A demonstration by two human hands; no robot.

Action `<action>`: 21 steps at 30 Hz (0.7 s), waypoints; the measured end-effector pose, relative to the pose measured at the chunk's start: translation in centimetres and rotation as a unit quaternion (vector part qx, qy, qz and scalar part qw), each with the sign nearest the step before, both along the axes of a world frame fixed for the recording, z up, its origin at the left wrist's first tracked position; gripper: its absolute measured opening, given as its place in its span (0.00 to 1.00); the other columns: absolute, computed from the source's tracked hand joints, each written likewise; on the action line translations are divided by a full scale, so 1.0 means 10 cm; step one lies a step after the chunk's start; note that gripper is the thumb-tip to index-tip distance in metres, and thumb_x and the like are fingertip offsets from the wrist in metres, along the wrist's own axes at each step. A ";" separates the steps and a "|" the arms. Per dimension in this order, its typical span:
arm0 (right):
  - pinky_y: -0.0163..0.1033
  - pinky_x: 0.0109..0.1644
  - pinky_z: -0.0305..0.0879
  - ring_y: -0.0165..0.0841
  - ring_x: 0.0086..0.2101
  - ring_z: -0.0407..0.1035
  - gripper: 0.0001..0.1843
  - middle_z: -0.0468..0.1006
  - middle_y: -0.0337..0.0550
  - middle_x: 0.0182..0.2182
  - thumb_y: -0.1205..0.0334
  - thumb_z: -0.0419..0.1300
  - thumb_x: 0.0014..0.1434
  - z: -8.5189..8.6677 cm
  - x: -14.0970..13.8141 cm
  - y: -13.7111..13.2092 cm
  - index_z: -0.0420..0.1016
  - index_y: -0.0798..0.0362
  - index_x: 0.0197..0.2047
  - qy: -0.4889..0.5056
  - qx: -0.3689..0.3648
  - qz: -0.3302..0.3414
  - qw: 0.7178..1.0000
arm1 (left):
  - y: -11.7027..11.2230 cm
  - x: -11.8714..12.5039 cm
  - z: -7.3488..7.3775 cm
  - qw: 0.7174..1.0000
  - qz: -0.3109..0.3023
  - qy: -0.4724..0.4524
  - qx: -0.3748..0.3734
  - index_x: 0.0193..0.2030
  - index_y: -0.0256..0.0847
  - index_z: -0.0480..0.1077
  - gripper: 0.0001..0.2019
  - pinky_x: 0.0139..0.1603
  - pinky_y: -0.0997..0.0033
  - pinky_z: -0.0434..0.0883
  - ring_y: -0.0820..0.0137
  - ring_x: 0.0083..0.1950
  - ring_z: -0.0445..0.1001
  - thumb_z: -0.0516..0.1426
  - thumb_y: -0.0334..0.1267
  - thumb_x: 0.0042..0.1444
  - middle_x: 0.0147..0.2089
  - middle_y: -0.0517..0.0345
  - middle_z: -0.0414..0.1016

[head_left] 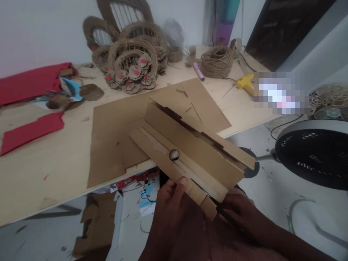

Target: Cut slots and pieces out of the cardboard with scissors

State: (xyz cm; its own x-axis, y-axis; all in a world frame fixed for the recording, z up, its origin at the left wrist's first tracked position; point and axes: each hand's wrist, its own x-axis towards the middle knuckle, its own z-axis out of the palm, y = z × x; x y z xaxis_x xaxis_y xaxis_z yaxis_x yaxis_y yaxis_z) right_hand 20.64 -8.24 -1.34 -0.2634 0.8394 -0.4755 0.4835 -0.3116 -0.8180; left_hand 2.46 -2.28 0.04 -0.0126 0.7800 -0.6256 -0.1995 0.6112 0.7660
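Observation:
A folded piece of brown cardboard box (pixel 194 141) with a round hole is held at a slant over the table's front edge. My left hand (pixel 174 194) pinches its near flap, thumb on top, fingers partly hidden beneath. At the lower right end, my right hand (pixel 239 208) is closed around scissors (pixel 227 216) with dark handles. Their thin blade lies in a slit between the near flap and the rest of the cardboard. Most of the scissors is hidden by the hand. Under the box piece, a flat cardboard sheet (pixel 108 134) lies on the table (pixel 73 170).
Twine-wrapped baskets with paper flowers (pixel 133 65) stand at the back, near a twine coil (pixel 217 61) and a pink marker (pixel 198 71). A yellow glue gun (pixel 246 83) lies right. Red sheets (pixel 32 132) are left. A black fan (pixel 312 154) stands right of the table.

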 end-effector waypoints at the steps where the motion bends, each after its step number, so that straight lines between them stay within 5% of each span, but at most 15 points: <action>1: 0.43 0.46 0.64 0.42 0.42 0.69 0.18 0.79 0.42 0.33 0.48 0.54 0.61 -0.01 0.01 -0.02 0.80 0.49 0.34 -0.015 0.004 0.001 1.000 | 0.00 0.00 0.00 1.000 -0.005 0.003 0.006 0.33 0.37 0.76 0.09 0.39 0.68 0.70 0.64 0.34 0.76 0.61 0.41 0.49 0.32 0.53 0.80; 9: 0.43 0.45 0.64 0.43 0.42 0.69 0.18 0.78 0.44 0.40 0.47 0.53 0.61 -0.14 0.08 -0.14 0.79 0.48 0.39 -0.057 -0.004 0.007 0.998 | -0.03 -0.03 0.00 0.998 -0.045 0.036 0.022 0.33 0.38 0.76 0.09 0.39 0.69 0.69 0.63 0.37 0.76 0.60 0.42 0.50 0.34 0.54 0.80; 21: 0.40 0.42 0.64 0.42 0.41 0.68 0.16 0.76 0.42 0.38 0.48 0.55 0.58 -0.04 -0.01 -0.05 0.79 0.49 0.33 -0.121 -0.005 -0.005 0.993 | -0.05 -0.06 -0.05 0.995 -0.081 0.062 0.024 0.35 0.38 0.75 0.11 0.41 0.71 0.68 0.64 0.39 0.74 0.58 0.44 0.52 0.32 0.56 0.79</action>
